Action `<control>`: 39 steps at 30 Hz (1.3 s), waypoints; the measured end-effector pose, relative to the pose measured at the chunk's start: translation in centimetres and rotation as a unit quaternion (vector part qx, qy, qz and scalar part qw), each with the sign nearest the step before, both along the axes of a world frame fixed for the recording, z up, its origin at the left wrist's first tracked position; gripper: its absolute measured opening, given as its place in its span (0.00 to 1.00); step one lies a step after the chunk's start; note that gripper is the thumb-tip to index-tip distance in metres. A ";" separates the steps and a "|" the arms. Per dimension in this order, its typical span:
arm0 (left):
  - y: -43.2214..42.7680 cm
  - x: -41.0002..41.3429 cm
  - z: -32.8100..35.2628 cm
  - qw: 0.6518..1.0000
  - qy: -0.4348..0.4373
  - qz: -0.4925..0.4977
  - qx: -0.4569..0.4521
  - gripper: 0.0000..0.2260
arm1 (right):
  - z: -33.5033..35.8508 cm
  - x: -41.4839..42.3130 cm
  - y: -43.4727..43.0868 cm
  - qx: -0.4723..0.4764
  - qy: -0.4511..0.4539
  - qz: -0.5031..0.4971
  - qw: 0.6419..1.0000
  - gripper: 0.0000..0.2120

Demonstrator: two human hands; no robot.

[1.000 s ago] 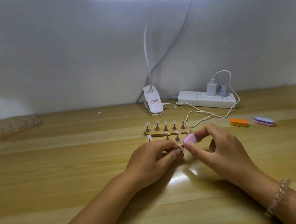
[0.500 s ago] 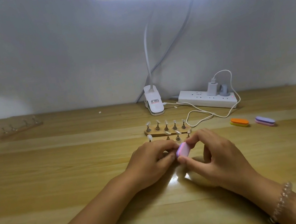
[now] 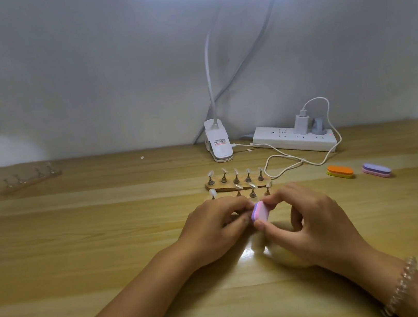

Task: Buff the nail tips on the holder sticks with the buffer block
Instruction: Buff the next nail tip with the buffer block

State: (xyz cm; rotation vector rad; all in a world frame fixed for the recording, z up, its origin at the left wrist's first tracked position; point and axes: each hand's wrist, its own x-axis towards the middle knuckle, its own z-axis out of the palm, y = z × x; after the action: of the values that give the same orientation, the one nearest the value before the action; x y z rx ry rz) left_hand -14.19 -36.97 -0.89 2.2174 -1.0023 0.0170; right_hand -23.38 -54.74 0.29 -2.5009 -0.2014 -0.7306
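Wood-grain table [image 3: 87, 258] runs the width of the view. At its far left lies a wooden holder base [image 3: 32, 179] with four small sticks standing in it; whether they carry tips is too blurred to tell.

Near the middle, the left hand [image 3: 213, 228] rests on the table with its fingers curled in tightly, their ends meeting just beside the buffer block [image 3: 259, 211]. What they pinch is hidden behind the knuckles, so I cannot tell whether a stick sits between them.

To its right, the pink-and-purple block stands on edge, touching the left fingertips. The right hand [image 3: 309, 222] pinches it narrowly, index finger on the far end and thumb on the near end, with the other fingers loosely curled behind. A bead bracelet [image 3: 403, 286] circles that wrist.

Just beyond the hands, a second wooden base [image 3: 236, 187] holds five holder sticks [image 3: 248, 177], each upright with a clear nail tip on top. A nearer row of four sticks with tips [image 3: 252, 191] stands between that base and the knuckles.

Farther back are a white clip lamp [image 3: 219, 146] and a power strip [image 3: 294, 140]. At the right, well apart from the hands, lie an orange buffer [image 3: 340, 171] and a purple buffer [image 3: 376, 170].
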 end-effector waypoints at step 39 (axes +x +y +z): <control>-0.2 0.0 0.0 0.994 0.053 -0.030 -0.096 0.04 | 0.0 0.1 -0.3 0.077 0.024 0.007 0.997 0.14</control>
State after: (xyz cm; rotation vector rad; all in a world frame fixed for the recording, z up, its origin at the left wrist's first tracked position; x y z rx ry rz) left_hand -14.18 -37.13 -0.89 1.9919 -0.9665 -0.0283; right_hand -23.24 -55.00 0.32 -2.3646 -0.1394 -0.6536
